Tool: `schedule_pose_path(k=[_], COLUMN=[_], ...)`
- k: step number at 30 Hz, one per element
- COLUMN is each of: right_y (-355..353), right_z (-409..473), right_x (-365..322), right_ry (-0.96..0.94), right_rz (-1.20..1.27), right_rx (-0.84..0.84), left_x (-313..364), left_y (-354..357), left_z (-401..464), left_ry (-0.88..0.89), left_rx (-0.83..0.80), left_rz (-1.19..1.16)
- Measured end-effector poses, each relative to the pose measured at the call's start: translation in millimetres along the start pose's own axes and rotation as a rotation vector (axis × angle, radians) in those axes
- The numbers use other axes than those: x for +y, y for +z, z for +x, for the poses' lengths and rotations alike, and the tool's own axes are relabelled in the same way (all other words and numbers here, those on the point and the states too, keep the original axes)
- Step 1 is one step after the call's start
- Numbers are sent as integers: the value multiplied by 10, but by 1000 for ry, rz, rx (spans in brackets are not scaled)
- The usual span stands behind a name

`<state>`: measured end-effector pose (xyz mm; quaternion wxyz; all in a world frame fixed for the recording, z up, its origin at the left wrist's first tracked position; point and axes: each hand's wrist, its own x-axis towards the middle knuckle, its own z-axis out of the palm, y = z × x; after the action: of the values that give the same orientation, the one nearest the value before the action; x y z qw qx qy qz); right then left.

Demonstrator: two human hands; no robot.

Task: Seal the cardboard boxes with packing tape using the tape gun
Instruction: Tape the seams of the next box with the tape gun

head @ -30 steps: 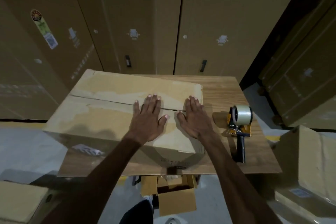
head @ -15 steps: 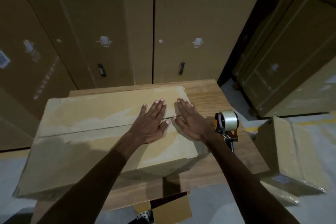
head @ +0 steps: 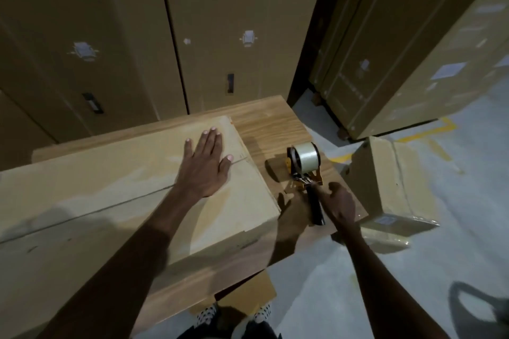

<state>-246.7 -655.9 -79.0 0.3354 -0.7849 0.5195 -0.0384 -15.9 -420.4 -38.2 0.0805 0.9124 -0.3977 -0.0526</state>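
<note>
A large cardboard box (head: 115,201) lies on the wooden table (head: 275,129), its top flaps closed along a centre seam that carries no tape. My left hand (head: 203,165) presses flat on the flaps near the box's right end, fingers straight. The tape gun (head: 305,170), orange with a clear tape roll and a black handle, lies on the table to the right of the box. My right hand (head: 337,201) is against the right side of its handle, with a finger touching the top of the handle. The handle still shows in full beside the hand.
Tall cardboard cartons (head: 209,36) stand in a wall behind the table and more (head: 413,49) at the right. A smaller taped box (head: 385,179) sits on the floor by the table's right edge. An open box (head: 248,294) lies under the table by my feet.
My right hand left the box top and moved right to the tape gun's handle. The left hand stays pressed on the flaps. The view has swung right.
</note>
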Motion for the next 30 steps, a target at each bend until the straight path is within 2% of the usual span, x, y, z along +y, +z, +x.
schedule_pose_path(k=[2,4,10,15,20,25,27,30], right_y=[154,326,594,620,684,163,-61,-370], right_z=[105,235,616,884,1156,561,400,204], right_x=[168,301,410,354,400,-235,-488,-819], right_ry=[53,83,151,137,108,62,48,49], right_rz=[2,12,216,331,322,484,552,670], right_rx=[-120,-170,-148,-360,-296,-279,-292,-314], left_x=[-25,-33,8,32,28,14,47,167], left_y=[34,57,48,4,17,1,-72,-228], left_z=[6,15,-14,-20,-26,-12,39,200], left_ry=[-4,-3,-24,-55,-50,-55,-96,-143], left_rx=[16,37,32,3,11,31,63,199], left_rz=[1,0,-3,5,-22,-32,-117,-295])
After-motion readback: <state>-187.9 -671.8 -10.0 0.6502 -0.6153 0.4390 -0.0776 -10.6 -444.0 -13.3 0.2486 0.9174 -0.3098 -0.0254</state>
